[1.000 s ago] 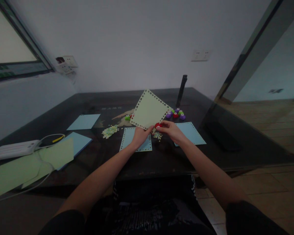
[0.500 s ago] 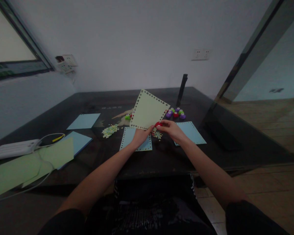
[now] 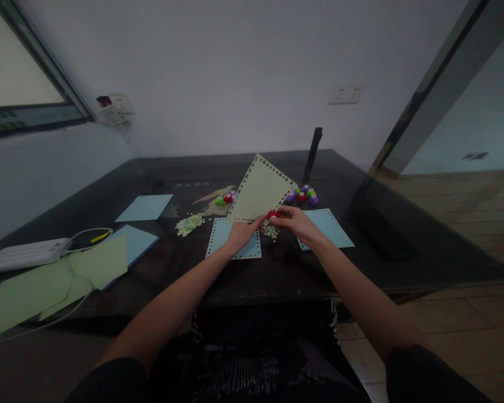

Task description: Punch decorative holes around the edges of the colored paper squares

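My left hand grips the lower edge of a pale green sheet of paper, held tilted above the table. Small punched shapes run along the sheet's edges. My right hand is closed around a small red craft punch at the sheet's lower right corner. Under the hands lies a blue sheet with a punched border, partly covered by my left hand. A small pile of paper cutouts sits below the punch. Another blue punched sheet rests to the right, beside my right wrist.
Several purple, green and red punches stand behind my right hand; more punches are left of the held sheet. A larger cutout pile lies left. Green sheets, a white power strip and its cable occupy the left side.
The green sheet has turned a little and shifted right, uncovering more of the punches to its left. My right hand stays on the red punch.
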Tool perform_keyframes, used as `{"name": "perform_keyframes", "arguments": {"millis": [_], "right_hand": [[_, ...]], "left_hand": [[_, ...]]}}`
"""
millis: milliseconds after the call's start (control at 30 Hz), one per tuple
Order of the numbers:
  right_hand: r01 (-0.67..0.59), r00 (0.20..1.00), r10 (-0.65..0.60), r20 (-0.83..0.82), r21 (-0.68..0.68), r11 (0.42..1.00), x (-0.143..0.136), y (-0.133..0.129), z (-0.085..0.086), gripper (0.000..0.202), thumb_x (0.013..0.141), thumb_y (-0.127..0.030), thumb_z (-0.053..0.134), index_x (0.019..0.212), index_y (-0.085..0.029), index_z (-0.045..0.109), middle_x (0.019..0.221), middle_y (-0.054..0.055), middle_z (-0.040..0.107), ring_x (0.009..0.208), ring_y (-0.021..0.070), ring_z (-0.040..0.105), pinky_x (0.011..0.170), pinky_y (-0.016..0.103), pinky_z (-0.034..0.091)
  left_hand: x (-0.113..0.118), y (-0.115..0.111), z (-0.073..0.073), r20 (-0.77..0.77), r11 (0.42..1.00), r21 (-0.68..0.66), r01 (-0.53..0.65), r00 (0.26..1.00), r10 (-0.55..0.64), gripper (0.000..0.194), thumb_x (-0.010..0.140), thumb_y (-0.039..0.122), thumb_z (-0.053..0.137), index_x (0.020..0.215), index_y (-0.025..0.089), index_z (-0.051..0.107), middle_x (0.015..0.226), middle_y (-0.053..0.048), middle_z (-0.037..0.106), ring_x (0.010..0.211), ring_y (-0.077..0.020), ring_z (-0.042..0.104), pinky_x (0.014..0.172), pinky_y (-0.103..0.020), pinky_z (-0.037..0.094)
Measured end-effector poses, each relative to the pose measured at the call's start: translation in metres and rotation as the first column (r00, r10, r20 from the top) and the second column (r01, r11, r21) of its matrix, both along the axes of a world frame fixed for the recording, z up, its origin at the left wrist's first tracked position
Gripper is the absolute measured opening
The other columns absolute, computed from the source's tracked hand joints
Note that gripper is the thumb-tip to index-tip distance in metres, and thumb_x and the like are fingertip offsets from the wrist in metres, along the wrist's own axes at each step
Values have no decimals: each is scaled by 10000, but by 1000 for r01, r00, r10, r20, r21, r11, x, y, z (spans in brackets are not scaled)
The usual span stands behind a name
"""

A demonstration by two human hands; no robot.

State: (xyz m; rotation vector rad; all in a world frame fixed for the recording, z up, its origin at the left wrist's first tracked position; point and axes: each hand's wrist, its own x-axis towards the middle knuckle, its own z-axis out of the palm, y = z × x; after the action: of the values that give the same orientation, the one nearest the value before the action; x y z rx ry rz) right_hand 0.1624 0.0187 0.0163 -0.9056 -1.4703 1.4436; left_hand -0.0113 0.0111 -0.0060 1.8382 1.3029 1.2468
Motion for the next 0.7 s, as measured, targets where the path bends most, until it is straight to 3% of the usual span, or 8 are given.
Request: {"name": "perform_keyframes", "arguments": {"millis": [200,400,700], "right_hand": [[35,999,-35,-10,1,999,0,0,0,304,615,-329,752,864,-175,667,845,38,673,741,141,588,659,274,457],[63,998,-63,-7,-11,998,0,-1,2,311,606,-332,761,859,-184,658,866,44,665,773,160,592,689,305,466],[65,998,-64,11,-19,998,4,1,4,293,633,-306,753,893,-201,666,911,57,661,812,174,589,719,336,471]], "left_hand": [[2,-1,0,13,999,-39,-4,1000,5,204,833,319,534,890,174,666,661,-2,694,639,-180,664,861,-337,485],[1,-4,2,1,999,-31,-26,1000,26,207,834,325,532,884,173,664,585,3,671,714,-199,674,917,-360,454],[3,-4,8,132,994,-80,-80,987,90,149,804,293,572,810,165,648,627,-12,693,626,-183,667,793,-336,529]]}}
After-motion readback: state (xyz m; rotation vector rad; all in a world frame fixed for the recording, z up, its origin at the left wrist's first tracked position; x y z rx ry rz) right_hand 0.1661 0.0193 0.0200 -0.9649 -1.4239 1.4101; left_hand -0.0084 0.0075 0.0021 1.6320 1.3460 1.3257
